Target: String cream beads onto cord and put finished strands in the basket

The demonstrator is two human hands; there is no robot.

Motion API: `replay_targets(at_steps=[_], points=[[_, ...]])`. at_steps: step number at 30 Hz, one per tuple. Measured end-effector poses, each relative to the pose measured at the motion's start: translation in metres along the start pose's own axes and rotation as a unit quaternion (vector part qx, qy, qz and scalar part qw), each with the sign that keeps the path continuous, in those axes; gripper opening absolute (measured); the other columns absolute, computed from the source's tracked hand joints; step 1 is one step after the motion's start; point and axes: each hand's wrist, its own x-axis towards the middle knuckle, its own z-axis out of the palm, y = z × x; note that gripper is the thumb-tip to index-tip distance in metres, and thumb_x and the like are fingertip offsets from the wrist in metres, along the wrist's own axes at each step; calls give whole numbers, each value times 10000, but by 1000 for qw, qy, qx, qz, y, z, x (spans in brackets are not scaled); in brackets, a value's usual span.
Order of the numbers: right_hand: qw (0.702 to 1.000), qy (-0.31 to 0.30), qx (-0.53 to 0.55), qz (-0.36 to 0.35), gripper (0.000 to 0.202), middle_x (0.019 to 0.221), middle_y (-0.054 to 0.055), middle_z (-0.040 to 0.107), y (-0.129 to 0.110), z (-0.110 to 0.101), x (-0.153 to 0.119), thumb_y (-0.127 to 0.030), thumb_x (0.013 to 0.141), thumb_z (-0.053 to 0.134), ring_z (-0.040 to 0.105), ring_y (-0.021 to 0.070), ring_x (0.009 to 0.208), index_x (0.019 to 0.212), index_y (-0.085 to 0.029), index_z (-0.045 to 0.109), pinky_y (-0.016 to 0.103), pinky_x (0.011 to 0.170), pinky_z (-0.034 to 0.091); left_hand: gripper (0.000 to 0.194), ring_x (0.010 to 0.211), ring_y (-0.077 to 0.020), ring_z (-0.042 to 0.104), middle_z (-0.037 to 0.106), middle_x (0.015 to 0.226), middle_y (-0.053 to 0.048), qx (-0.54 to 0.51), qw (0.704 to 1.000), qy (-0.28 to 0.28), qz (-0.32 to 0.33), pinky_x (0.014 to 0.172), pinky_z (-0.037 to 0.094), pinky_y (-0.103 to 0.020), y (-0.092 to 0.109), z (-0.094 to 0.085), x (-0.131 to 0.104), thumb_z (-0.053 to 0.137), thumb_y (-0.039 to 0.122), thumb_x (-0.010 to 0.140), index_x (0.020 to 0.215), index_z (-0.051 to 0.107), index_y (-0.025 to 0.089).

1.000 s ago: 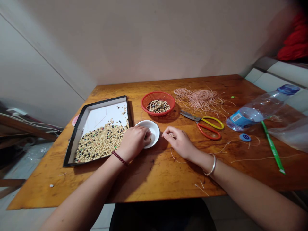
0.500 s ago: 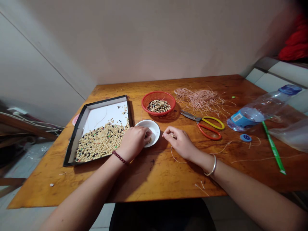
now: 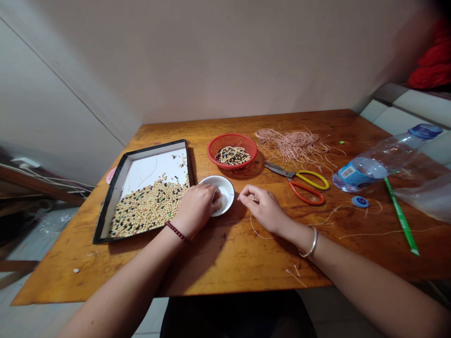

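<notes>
My left hand (image 3: 200,206) is over the left side of a small white bowl (image 3: 228,199), its fingers curled together inside the rim around some small beads that barely show. To the right of the bowl, my right hand (image 3: 262,206) is closed with beads in its curled fingers. From under it a thin cord (image 3: 254,231) loops onto the table. Left of my left hand lies a black-edged tray (image 3: 121,176) with many cream, black and a few green beads (image 3: 148,209). Behind the bowl stands a red basket (image 3: 212,152) holding strung beads (image 3: 232,155).
Scissors (image 3: 291,176) with yellow and orange handles lie right of the basket, before a tangle of pink cord (image 3: 294,145). Farther right are a plastic bottle (image 3: 362,172), a blue tag (image 3: 360,202) and a green strip (image 3: 401,218). Cord scraps (image 3: 296,277) lie near the front edge.
</notes>
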Motion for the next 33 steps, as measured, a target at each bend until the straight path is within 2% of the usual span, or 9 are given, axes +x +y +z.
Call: replay_targets(at_steps=[9, 20, 27, 33], points=[[1000, 3, -5, 6, 152, 673, -11, 596, 0, 0, 0, -283, 852, 510, 532, 131, 622, 750, -184, 566, 239, 598, 368, 173, 780, -210, 588, 643, 795, -67, 19, 999, 16, 30, 683, 421, -306, 1, 0, 0, 529, 286, 889, 807, 602, 152], [1000, 10, -1, 8, 131, 699, 2, 620, 4, 0, 1, -265, 836, 496, 563, 147, 659, 780, -188, 585, 248, 614, 388, 94, 875, -217, 580, 641, 911, -77, -33, 998, 49, 1, 729, 454, -315, 4, 0, -1, 535, 229, 885, 920, 594, 165], [999, 26, -14, 32, 109, 641, -14, 583, 5, 0, 2, -277, 829, 501, 530, 140, 589, 820, -195, 574, 245, 566, 368, 72, 800, -171, 590, 637, 921, -57, -128, 990, 58, -9, 709, 453, -280, 2, 3, 1, 544, 219, 872, 888, 594, 170], [998, 55, -19, 38, 134, 683, 8, 603, 7, 0, 3, -298, 838, 497, 557, 151, 626, 781, -192, 559, 249, 587, 385, 97, 773, -134, 602, 661, 880, -21, -250, 967, 45, -26, 727, 470, -247, 8, -1, 3, 554, 242, 871, 894, 619, 174]])
